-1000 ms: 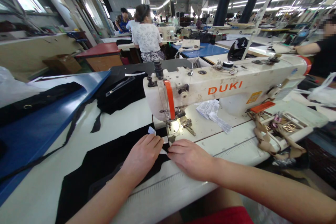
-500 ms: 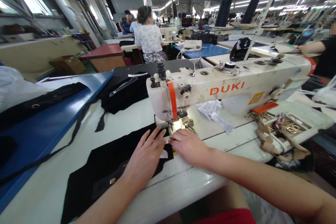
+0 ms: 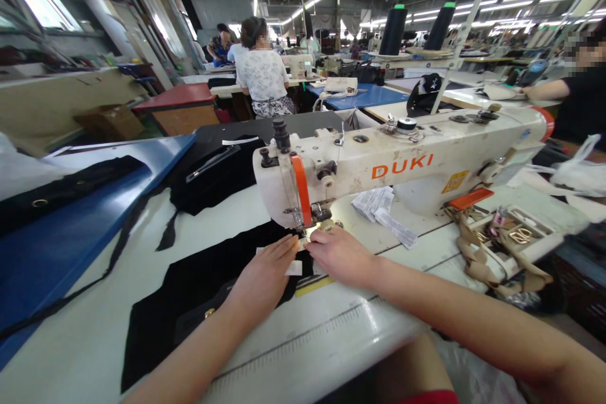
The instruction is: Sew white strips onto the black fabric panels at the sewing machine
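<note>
A black fabric piece (image 3: 189,284) lies flat on the sewing machine bed, its right end close to the needle area. My left hand (image 3: 265,271) rests on it, fingers stretched out and lying close together. A white label (image 3: 294,268) pokes out from under that hand on both sides. My right hand (image 3: 341,257) is closed, its curled fingertips pinching at the small white label end just in front of the needle; the exact grip is partly hidden. Above both hands stands the white sewing machine (image 3: 350,164) with an orange thread lever cover (image 3: 301,189).
Printed white labels (image 3: 383,211) lie under the machine arm. At right is a tray (image 3: 525,233) with metal rings and tan straps. Another black piece with a zipper (image 3: 213,170) lies behind the left hand. A blue board (image 3: 95,221) is at left. Co-workers sit farther off.
My left hand's fingers have drawn together from a spread pose, and more of the white label shows beside them. The black fabric has shifted slightly right relative to the machine.
</note>
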Available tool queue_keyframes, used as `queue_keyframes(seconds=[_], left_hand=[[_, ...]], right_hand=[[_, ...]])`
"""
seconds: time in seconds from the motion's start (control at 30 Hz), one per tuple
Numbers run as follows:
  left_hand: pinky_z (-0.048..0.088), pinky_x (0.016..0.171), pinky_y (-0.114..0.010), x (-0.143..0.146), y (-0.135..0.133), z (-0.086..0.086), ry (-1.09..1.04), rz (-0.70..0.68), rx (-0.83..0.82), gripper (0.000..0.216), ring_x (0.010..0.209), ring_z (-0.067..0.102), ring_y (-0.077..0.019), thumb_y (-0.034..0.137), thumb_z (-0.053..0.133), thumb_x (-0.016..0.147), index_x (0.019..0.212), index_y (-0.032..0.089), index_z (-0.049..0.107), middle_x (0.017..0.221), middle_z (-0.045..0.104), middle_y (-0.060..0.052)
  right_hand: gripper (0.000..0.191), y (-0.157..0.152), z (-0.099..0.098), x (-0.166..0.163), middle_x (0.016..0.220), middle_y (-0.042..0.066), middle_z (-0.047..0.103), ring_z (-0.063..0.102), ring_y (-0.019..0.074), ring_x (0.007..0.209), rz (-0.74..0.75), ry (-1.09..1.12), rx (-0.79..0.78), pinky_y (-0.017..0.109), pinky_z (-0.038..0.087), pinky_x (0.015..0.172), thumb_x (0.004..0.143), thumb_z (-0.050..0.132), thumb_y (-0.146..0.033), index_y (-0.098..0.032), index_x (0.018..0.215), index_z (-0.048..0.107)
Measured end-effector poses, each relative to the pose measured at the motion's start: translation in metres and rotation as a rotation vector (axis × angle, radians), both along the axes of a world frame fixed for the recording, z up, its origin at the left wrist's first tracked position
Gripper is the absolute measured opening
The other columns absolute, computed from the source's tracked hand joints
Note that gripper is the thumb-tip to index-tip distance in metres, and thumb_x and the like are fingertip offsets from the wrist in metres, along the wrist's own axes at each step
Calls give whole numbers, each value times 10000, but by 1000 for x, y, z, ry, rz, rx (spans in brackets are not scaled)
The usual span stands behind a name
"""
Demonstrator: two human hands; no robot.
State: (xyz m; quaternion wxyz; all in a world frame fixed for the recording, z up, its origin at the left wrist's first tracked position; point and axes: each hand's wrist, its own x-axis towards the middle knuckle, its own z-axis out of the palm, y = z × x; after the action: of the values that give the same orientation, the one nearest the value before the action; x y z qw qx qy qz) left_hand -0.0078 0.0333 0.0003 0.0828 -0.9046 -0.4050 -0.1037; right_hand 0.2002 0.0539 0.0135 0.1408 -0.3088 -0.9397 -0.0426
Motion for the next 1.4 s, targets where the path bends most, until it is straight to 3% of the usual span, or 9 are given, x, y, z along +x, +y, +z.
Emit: queue_keyframes(seconds=[0.8,1.4], left_hand=[[488,1010,-390,0,8,1,-12,-58,14,546,1220,565,-229,9,377,724,1223,50,594,1273,629,-166],[521,951,-374,-1,25,5,-2,8,55,444,1106,638,-246,65,428,796,1195,88,620,1185,680,-151]], right_hand=[[130,1,-9,2,855,65,616,532,212,859,-4,55,21,342,422,792,927,516,-152,-140,878,636],[151,0,-9,3,830,62,624,519,203,815,-31,113,44,328,417,778,909,518,-138,-145,819,638]])
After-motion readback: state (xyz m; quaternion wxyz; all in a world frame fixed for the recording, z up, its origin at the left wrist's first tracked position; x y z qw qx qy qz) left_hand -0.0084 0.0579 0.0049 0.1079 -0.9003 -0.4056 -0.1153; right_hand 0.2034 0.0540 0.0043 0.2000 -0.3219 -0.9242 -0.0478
